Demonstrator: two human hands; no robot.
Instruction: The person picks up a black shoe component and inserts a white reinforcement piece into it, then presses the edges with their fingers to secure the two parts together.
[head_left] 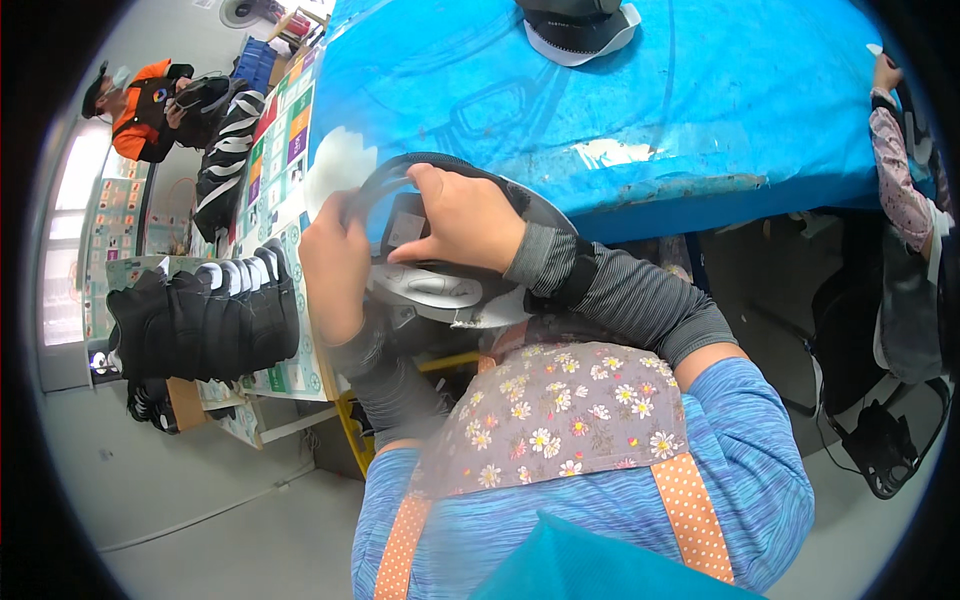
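Observation:
A black cap [410,205] with a pale label inside is tilted at the near left corner of the blue-covered table, its opening facing me. My left hand [335,270] grips its left edge, fingers closed round the rim. From the right, my right hand [460,215] holds the upper rim, the thumb reaching over the opening. Below the hands a white oval piece [430,288] shows at the cap's lower part; how it is fixed is hidden. Farther off on the table sits another black cap [575,28] with a white cover around its brim.
Stacked black caps [205,320] with white pieces stand on the patterned table [290,190] at left; more line its far part. A person in orange [140,110] works there. Another person's hand [886,74] is at the blue table's [740,110] right edge. A black chair [885,440] stands right.

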